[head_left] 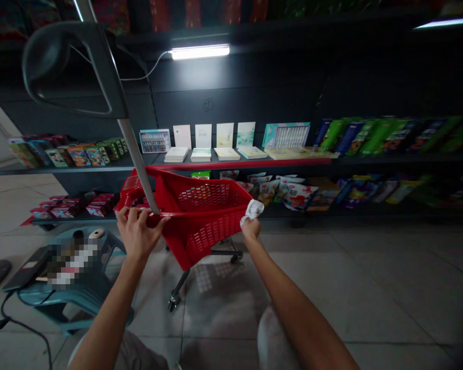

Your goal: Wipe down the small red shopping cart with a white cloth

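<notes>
A small red plastic shopping cart [212,234] on a dark metal wheeled frame stands in front of me. A grey pole [137,154] with a dark loop handle [111,77] rises at its left end. My left hand [139,234] grips the cart's rim beside the foot of the pole, fingers curled over the edge. In my right hand [250,228] is a bunched white cloth [253,208], pressed against the rim at the cart's right corner. The fingertips under the cloth are partly hidden.
A dark shelf unit [231,163] behind the cart holds notebooks [226,153], small boxes [81,155] and snack bags [299,195]. At left a blue-green plastic stool [73,298] carries a dark flat device [27,270] and a blurred-out patch. A black cable [31,324] trails to the tiled floor.
</notes>
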{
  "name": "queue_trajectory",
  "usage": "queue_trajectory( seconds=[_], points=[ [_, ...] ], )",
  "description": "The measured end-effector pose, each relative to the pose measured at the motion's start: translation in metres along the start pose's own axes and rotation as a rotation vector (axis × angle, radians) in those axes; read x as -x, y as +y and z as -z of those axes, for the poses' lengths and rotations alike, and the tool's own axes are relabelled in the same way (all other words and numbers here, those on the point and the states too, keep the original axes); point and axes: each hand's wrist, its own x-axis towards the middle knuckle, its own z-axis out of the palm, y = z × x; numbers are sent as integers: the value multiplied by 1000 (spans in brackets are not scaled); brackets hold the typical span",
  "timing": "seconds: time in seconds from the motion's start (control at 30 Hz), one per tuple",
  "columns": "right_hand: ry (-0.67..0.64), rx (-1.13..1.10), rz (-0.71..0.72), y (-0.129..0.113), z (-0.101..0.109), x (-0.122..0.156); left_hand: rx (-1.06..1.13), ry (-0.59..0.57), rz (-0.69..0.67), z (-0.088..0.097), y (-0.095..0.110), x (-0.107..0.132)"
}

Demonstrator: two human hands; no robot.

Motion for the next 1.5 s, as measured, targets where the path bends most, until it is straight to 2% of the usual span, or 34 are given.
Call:
queue_trajectory(
  seconds=[0.07, 0.17, 0.3, 0.4, 0.5, 0.6, 0.77, 0.9, 1.0, 1.13, 1.2, 1.27, 1.33, 1.37, 1.43, 1.5],
  points=[
    [-38, -13, -21, -8, -9, 28, -2, -2, 2, -1, 4, 0],
    [-182, -116, 55, -29, -22, 95, -7, 3, 21, -1, 13, -1],
    [-427, -245, 301, -69, -24, 183, -14, -4, 53, -4, 25, 0],
    [-518, -300, 581, -90, -20, 214, -19, -2, 61, -6, 30, 2],
    [-483, -271, 849, -88, -24, 214, -20, -6, 70, -6, 31, 3],
    [-443, -190, 1092, -65, -35, 200, -19, -6, 61, -5, 31, 2],
    [-479, -106, 1324, -31, -43, 176, -14, -8, 53, -4, 28, 0],
    [-559, -57, 1457, -31, -25, 143, -13, -5, 30, -5, 23, -1],
    [-526, -19, 1350, -28, -2, 106, -17, 4, 11, -6, 20, 0],
    [-419, 25, 1043, -4, 31, 48, 4, -7, 10, -8, 17, 0],
    [-312, 34, 795, 11, 44, 20, 11, -4, 12, -9, 16, 1],
    [-153, 53, 433, 22, 52, -3, 8, 9, 16, -10, 16, 2],
    [-55, 75, 140, 28, 54, -17, 2, 23, 21, -10, 17, 3],
    [-49, 84, 64, 28, 51, -20, -1, 27, 22, -10, 17, 4],
    [-79, 79, 35, 24, 43, -17, -5, 29, 23, -9, 18, 5],
    [-94, 44, 38, 14, 30, -3, -13, 29, 27, -9, 20, 5]
  ],
)
